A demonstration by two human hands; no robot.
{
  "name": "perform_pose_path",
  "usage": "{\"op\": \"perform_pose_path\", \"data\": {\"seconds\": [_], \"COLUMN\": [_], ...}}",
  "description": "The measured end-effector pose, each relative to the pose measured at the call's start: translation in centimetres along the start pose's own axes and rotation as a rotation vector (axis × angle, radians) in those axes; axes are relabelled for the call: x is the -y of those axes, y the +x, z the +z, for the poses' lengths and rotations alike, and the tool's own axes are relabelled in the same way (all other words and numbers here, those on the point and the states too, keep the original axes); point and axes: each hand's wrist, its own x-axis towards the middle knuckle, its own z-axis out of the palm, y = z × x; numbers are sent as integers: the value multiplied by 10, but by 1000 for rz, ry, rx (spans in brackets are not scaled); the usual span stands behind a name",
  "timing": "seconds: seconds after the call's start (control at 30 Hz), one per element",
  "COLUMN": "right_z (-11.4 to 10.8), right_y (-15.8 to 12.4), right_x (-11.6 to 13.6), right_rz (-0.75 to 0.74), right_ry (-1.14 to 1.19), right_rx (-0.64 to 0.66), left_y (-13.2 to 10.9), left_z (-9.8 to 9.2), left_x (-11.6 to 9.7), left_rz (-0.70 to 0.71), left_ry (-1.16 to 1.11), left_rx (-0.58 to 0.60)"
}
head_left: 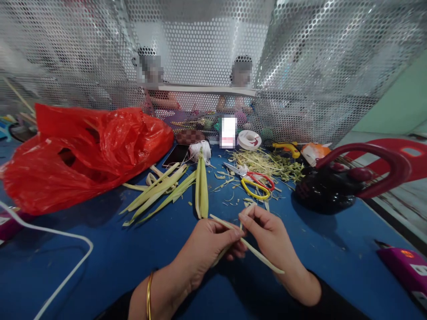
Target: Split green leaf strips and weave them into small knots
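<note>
Blue table (333,271) | red bag (90,153), scissors (250,174), trimmings (253,159) beyond | fingers (230,237) pinch pale strip (263,257)

Left hand (216,240), one: you held it thumb side up, thumb stretched towards your right, fingers curled beneath in a grip. Right hand (267,226), one: your thumb and forefinger met in a pinch just beside the left thumb's tip. Forearms (173,284), two: yours converged from black sleeves (336,295), hands near each other.
</note>
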Motion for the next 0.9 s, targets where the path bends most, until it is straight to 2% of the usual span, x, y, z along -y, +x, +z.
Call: {"op": "perform_pose_path", "data": {"seconds": [0.1, 0.13, 0.23, 0.3, 0.5, 0.73, 0.9], "right_z": [-5, -7, -7, -5, -1, -1, 5], "right_y": [3, 3, -1, -3, -5, -8, -12], "right_x": [4, 5, 9, 10, 9, 7, 5], "right_rz": [-150, -216, -340, -346, -365, -444, -514], "right_ry": [-112, -168, -294, -312, -306, -345, -362], "right_rx": [-97, -76, 125, 200, 215, 155, 138], "left_y": [-1, -1, -1, 0, 4, -1, 1], "left_z": [2, 2, 4, 5, 5, 6, 6], "left_x": [1, 2, 3, 4, 12, 6, 9], "left_rz": [3, 3, 17, 21, 58, 131, 130], "left_ry": [0, -1, 33, 72, 118, 176, 149], "left_rx": [-25, -27, -42, -49, -71, -42, -51]}}
